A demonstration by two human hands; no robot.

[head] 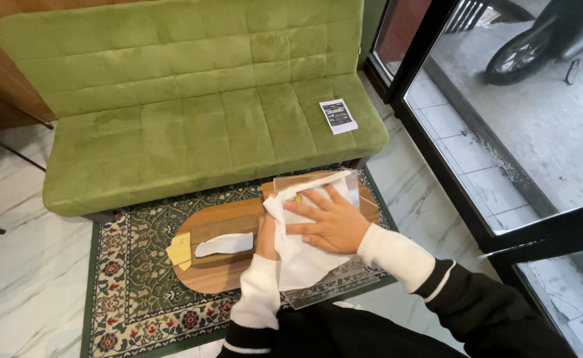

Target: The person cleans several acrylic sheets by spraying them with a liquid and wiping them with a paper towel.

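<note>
So the biggest thing here is the green velvet sofa [192, 99], tufted in squares, taking up most of the upper left. A small black-and-white printed card [338, 115] lies flat on its right end. Off to the right there's a black-framed glass door [464, 166], and through it you can see a motorbike wheel [520, 56] parked on the concrete outside.

In front of the sofa is a patterned rug [132, 292] with a green border and floral motifs, lying on white marble floor tiles [26, 265]. On the rug stands an oval wooden coffee table [222, 278]. On the left part of the table sits a wooden tissue box [228, 242] with a white tissue poking out of the slot, and just beside it on the left are some pale yellow sticky notes [180, 250].

Now the hands. The person is holding a clear acrylic sheet [334, 282], tilted up over the right side of the table, with a white cloth [301, 262] draped against it. The right hand [328, 222] is open, fingers spread flat, pressing the cloth onto the sheet's face. The left hand [266, 232] is mostly hidden behind the cloth at the sheet's left edge; looks like it's gripping that edge, but I honestly can't tell for sure. Both arms have white cuffs under black sleeves.
</note>
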